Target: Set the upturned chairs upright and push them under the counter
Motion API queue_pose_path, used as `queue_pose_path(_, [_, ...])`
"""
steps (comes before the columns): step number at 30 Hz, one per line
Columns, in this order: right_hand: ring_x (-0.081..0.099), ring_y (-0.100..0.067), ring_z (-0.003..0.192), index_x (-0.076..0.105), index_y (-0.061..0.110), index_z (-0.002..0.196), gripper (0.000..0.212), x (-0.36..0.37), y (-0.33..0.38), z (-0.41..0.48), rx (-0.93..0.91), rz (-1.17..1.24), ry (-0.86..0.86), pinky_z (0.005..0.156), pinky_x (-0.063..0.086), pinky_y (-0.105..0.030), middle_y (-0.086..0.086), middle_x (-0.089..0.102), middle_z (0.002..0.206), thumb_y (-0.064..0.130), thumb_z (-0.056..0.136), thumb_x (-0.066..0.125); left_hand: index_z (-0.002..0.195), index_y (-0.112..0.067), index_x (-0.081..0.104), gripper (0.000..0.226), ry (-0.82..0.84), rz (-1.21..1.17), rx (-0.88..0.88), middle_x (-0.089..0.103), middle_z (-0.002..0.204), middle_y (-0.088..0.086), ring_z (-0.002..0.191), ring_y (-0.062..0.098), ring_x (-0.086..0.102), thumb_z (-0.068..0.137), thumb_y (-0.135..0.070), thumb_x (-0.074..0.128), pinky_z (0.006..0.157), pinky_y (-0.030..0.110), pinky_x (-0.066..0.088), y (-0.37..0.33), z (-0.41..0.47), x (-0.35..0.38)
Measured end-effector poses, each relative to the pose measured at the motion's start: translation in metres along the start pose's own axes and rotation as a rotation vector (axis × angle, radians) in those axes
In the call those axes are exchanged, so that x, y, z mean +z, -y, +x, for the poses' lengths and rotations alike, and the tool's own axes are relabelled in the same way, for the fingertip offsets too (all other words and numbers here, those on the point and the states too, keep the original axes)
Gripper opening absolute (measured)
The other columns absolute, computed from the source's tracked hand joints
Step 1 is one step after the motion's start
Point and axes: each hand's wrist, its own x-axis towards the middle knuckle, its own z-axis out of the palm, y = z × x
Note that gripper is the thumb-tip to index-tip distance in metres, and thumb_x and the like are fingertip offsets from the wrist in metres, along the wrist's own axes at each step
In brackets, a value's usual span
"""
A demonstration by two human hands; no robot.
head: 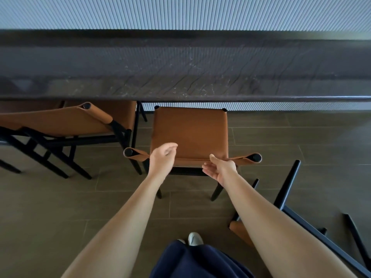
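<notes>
An upright chair [190, 131] with a tan leather seat and black legs stands in front of me, its front edge just under the dark stone counter [180, 77]. My left hand [163, 157] hovers over the left part of the chair's backrest with fingers loosely curled, holding nothing. My right hand [219, 167] is at the backrest's top edge, palm turned up, thumb against the leather, fingers relaxed. A second chair [60, 125] leans tilted at the left, partly under the counter. A third chair [297, 213] lies upturned on the floor at the right, legs in the air.
A ribbed pale wall [180, 13] runs behind the counter. The floor is brown tile [60, 207]. My shoe [194, 238] and dark blue garment [196, 261] are at the bottom centre, close to the fallen chair's tan backrest [239, 230].
</notes>
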Motion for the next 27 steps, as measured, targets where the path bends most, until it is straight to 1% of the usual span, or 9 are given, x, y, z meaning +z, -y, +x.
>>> queue_pose_path(4, [0.075, -0.027, 0.079, 0.062, 0.003, 0.103, 0.033, -0.012, -0.008, 0.002, 0.002, 0.023, 0.017, 0.068, 0.062, -0.038, -0.017, 0.074, 0.090, 0.028, 0.086, 0.075, 0.095, -0.015, 0.070, 0.013, -0.312, -0.636, -0.316, 0.074, 0.087, -0.001, 0.094, 0.016, 0.070, 0.093, -0.020, 0.058, 0.077, 0.026, 0.055, -0.008, -0.001, -0.014])
queue_pose_path(7, [0.073, -0.028, 0.084, 0.057, 0.006, 0.110, 0.037, -0.015, -0.002, 0.002, 0.009, 0.070, 0.035, 0.066, 0.062, -0.040, -0.018, 0.071, 0.097, 0.030, 0.087, 0.074, 0.091, -0.006, 0.065, 0.018, -0.416, -0.797, -0.524, 0.068, 0.081, 0.008, 0.081, 0.022, 0.069, 0.095, -0.022, 0.059, 0.064, 0.029, 0.057, -0.002, -0.004, -0.011])
queue_pose_path(9, [0.072, -0.030, 0.087, 0.055, 0.007, 0.113, 0.038, -0.014, 0.005, 0.001, 0.015, 0.077, 0.046, 0.067, 0.061, -0.041, -0.019, 0.069, 0.101, 0.030, 0.089, 0.071, 0.097, -0.002, 0.062, 0.020, -0.400, -0.876, -0.644, 0.066, 0.092, 0.014, 0.079, 0.026, 0.069, 0.094, -0.021, 0.060, 0.065, 0.034, 0.060, 0.002, -0.005, -0.009])
queue_pose_path(13, [0.068, -0.032, 0.091, 0.049, 0.004, 0.121, 0.039, -0.009, 0.014, 0.000, 0.059, 0.101, 0.081, 0.067, 0.058, -0.042, -0.022, 0.065, 0.106, 0.025, 0.093, 0.065, 0.125, -0.008, 0.051, 0.037, -0.256, -0.914, -0.740, 0.059, 0.116, 0.018, 0.088, 0.033, 0.066, 0.093, -0.023, 0.063, 0.085, 0.049, 0.057, 0.004, 0.006, -0.006])
queue_pose_path(16, [0.066, -0.033, 0.096, 0.047, 0.004, 0.129, 0.039, -0.005, 0.015, 0.002, 0.103, 0.147, 0.093, 0.070, 0.057, -0.044, -0.025, 0.062, 0.111, 0.019, 0.096, 0.061, 0.122, -0.009, 0.050, 0.033, -0.176, -0.960, -0.752, 0.059, 0.115, 0.022, 0.095, 0.036, 0.064, 0.093, -0.018, 0.062, 0.086, 0.054, 0.055, 0.002, 0.015, -0.004])
queue_pose_path(21, [0.064, -0.037, 0.096, 0.044, 0.003, 0.133, 0.036, 0.007, 0.018, 0.010, 0.134, 0.200, 0.053, 0.076, 0.056, -0.047, -0.026, 0.059, 0.115, 0.010, 0.099, 0.052, 0.117, -0.010, 0.050, 0.029, -0.163, -0.919, -0.817, 0.052, 0.110, 0.020, 0.089, 0.033, 0.060, 0.090, -0.006, 0.062, 0.070, 0.053, 0.059, 0.008, 0.030, -0.006])
queue_pose_path(23, [0.062, -0.040, 0.097, 0.043, 0.003, 0.134, 0.034, 0.011, 0.026, 0.014, 0.151, 0.231, 0.019, 0.072, 0.056, -0.048, -0.025, 0.058, 0.115, 0.007, 0.101, 0.047, 0.121, -0.006, 0.050, 0.032, -0.148, -0.877, -0.832, 0.052, 0.116, 0.023, 0.100, 0.036, 0.061, 0.090, 0.000, 0.058, 0.062, 0.049, 0.060, 0.008, 0.038, -0.008])
queue_pose_path(25, [0.060, -0.044, 0.107, 0.043, 0.002, 0.135, 0.034, 0.017, 0.038, 0.020, 0.193, 0.259, -0.015, 0.074, 0.057, -0.050, -0.025, 0.056, 0.123, 0.005, 0.101, 0.044, 0.124, 0.000, 0.050, 0.033, -0.134, -0.850, -0.841, 0.053, 0.122, 0.026, 0.108, 0.041, 0.060, 0.091, 0.006, 0.052, 0.054, 0.044, 0.059, 0.006, 0.049, -0.010])
queue_pose_path(27, [0.060, -0.047, 0.110, 0.045, 0.001, 0.136, 0.035, 0.023, 0.049, 0.024, 0.230, 0.256, -0.049, 0.070, 0.059, -0.049, -0.025, 0.057, 0.128, 0.004, 0.101, 0.045, 0.125, 0.004, 0.050, 0.033, -0.127, -0.867, -0.848, 0.054, 0.123, 0.027, 0.111, 0.044, 0.059, 0.092, 0.009, 0.048, 0.055, 0.044, 0.058, 0.002, 0.060, -0.012])
